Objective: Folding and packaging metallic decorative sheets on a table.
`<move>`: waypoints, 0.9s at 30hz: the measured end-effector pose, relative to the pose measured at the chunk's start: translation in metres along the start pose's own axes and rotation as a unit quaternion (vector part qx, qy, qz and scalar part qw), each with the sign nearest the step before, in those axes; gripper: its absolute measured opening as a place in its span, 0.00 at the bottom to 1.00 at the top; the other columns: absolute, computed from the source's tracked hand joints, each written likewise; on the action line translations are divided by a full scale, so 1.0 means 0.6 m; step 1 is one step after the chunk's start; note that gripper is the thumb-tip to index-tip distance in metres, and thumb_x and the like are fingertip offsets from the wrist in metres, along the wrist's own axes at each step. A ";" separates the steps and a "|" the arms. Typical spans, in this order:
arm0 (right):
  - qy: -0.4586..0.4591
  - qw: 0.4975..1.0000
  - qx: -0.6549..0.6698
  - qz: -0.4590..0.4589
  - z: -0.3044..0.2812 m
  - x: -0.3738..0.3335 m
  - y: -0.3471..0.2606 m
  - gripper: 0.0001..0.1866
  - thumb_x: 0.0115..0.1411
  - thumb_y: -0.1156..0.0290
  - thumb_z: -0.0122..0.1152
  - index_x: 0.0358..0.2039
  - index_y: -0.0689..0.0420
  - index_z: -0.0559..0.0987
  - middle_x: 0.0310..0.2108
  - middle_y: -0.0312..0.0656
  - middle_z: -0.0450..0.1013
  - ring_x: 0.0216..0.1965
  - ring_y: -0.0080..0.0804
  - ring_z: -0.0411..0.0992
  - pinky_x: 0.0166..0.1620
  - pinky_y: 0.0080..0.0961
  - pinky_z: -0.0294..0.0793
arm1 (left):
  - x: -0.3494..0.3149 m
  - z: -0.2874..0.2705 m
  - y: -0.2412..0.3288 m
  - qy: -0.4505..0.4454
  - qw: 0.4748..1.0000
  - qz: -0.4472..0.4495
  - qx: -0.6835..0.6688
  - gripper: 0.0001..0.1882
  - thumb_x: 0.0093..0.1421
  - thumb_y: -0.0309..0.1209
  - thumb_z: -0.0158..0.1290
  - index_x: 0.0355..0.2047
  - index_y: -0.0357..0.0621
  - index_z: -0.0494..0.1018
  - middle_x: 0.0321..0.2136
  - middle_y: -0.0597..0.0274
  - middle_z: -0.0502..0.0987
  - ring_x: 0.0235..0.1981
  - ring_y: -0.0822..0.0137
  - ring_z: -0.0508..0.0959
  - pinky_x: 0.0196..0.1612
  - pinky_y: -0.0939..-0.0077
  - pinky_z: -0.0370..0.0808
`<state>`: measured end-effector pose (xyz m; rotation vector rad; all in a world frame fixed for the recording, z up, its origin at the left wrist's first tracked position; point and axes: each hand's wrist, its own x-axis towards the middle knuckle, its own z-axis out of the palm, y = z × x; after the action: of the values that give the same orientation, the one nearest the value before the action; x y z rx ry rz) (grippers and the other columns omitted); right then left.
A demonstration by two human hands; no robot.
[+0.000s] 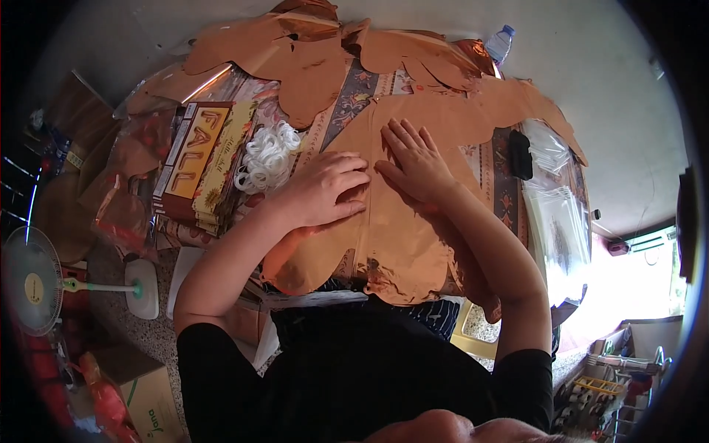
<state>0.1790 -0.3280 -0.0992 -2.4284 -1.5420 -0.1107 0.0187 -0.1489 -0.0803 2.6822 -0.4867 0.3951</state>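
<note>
hands (419, 173) hide part of the copper foil (399, 255) (extent unclear).

A pale, plain wall (421, 13) runs behind the table's far edge and continues down the right side. The table's patterned tablecloth (357, 87) carries dark floral bands beside lighter strips. At right, strong daylight pours through a bright opening (642, 277), washed out to white, while the far left sinks into shadow. Speckled flooring (164, 336) shows at left, where 1 pedestal fan (33, 280) with a white base (142, 288) stands near the table. Below it sits 1 cardboard carton (151, 402) beside a red plastic bag (107, 395). A loaded metal rack (620, 362) fills the lower right corner.
</note>
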 end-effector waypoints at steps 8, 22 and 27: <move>-0.011 0.999 -0.021 0.036 0.005 0.008 -0.017 0.38 0.63 0.46 0.48 0.66 0.58 0.58 0.68 0.49 0.52 0.71 0.46 0.44 0.68 0.51 0.39 | -0.005 0.004 -0.005 -0.001 1.000 -0.013 -0.013 0.25 0.55 0.42 0.61 0.48 0.42 0.72 0.55 0.55 0.69 0.59 0.54 0.66 0.62 0.60 0.62; 0.021 0.999 -0.019 0.021 0.009 0.003 -0.021 0.37 0.62 0.47 0.48 0.64 0.59 0.60 0.67 0.50 0.53 0.70 0.48 0.46 0.68 0.50 0.40 | -0.008 0.005 -0.007 0.012 1.000 0.010 -0.016 0.23 0.55 0.42 0.61 0.47 0.43 0.72 0.54 0.55 0.69 0.57 0.52 0.68 0.59 0.58 0.65; 0.025 0.999 -0.023 0.018 0.011 0.005 -0.022 0.37 0.62 0.47 0.48 0.64 0.58 0.60 0.67 0.50 0.53 0.69 0.48 0.47 0.68 0.50 0.40 | -0.007 0.009 -0.011 0.018 1.000 0.014 -0.012 0.24 0.54 0.42 0.61 0.48 0.43 0.72 0.54 0.54 0.69 0.58 0.53 0.67 0.59 0.58 0.65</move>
<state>0.1678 -0.3183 -0.1026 -2.4681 -1.4904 -0.2010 0.0184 -0.1444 -0.0885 2.6435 -0.5156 0.4435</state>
